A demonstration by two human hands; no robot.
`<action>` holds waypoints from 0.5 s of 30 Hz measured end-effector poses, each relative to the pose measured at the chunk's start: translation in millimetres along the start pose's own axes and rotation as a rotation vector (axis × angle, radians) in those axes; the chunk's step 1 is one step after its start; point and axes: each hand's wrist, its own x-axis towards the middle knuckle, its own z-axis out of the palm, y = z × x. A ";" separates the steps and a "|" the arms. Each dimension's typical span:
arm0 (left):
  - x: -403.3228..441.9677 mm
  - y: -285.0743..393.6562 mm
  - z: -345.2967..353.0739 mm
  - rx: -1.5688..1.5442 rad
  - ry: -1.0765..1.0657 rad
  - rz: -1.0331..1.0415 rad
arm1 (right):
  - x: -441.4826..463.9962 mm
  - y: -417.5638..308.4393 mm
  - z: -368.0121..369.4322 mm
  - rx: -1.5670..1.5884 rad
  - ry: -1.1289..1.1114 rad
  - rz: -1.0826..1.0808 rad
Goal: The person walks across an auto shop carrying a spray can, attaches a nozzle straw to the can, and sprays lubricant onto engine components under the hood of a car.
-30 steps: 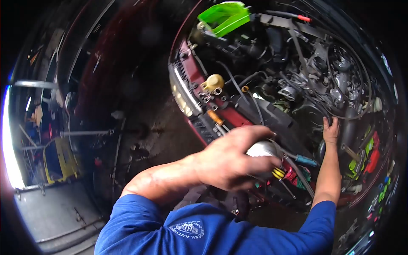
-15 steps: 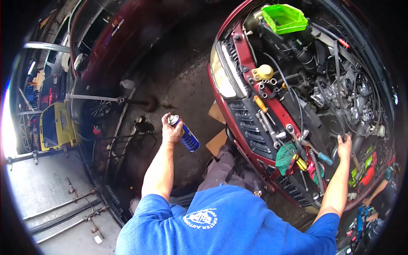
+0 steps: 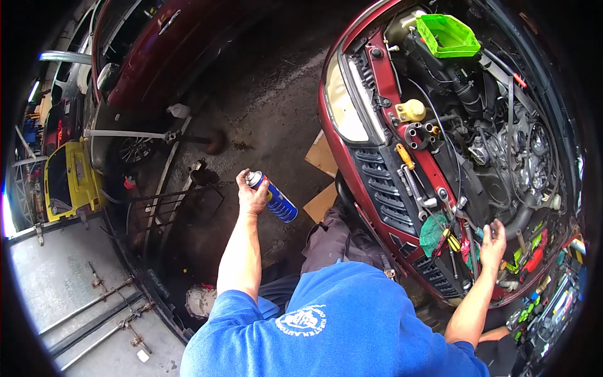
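1. Main item is a blue aerosol can (image 3: 279,205), held up over the floor, out past the car's front edge and well apart from the grille (image 3: 382,188). A pale metallic top, a strip of red near it, and white and yellow print down a glossy blue side can be made out. The wording is too small to be read.
2. The can is tilted, pale top toward the upper left of the view, base toward the lower right.
3. It's gripped near the top by the left hand (image 3: 252,193), fingers and thumb wrapped around. Whether the nozzle is being pressed can't be told.
4. The right hand (image 3: 494,246) is released, fingers loosely raised over the front edge of the engine bay, just beside a blue handle (image 3: 479,232).
5. Along that front edge, an orange-handled screwdriver (image 3: 405,156), some wrenches (image 3: 414,188), a green rag (image 3: 432,235) and a yellow-and-black handle (image 3: 451,239) are laid out. A bright green plastic bin (image 3: 447,36) is perched at the engine bay's upper corner in the view.
6. Two cardboard pieces (image 3: 321,154) are seen on the floor beside the bumper, and another person's forearm (image 3: 495,333) is partly visible at lower right.
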 end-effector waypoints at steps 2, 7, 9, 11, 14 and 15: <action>3.2 -10.5 -3.3 -0.007 0.000 -0.006 | -9.7 -26.1 13.6 -0.008 -0.063 -0.008; 3.6 -1.8 -5.2 -0.082 -0.030 -0.036 | -21.1 -60.4 48.7 0.057 -0.197 -0.046; 5.2 3.9 -4.0 -0.010 -0.020 -0.029 | -28.0 -76.0 62.8 0.157 -0.237 -0.010; 8.0 6.3 -0.9 -0.027 -0.031 -0.044 | -33.5 -75.1 74.3 0.017 -0.255 -0.094; 7.2 13.4 10.0 -0.175 -0.101 -0.084 | -54.3 -131.3 89.8 -0.056 -0.366 -0.111; 5.8 20.2 14.7 -0.138 -0.091 -0.026 | -57.7 -141.0 98.6 -0.072 -0.431 -0.120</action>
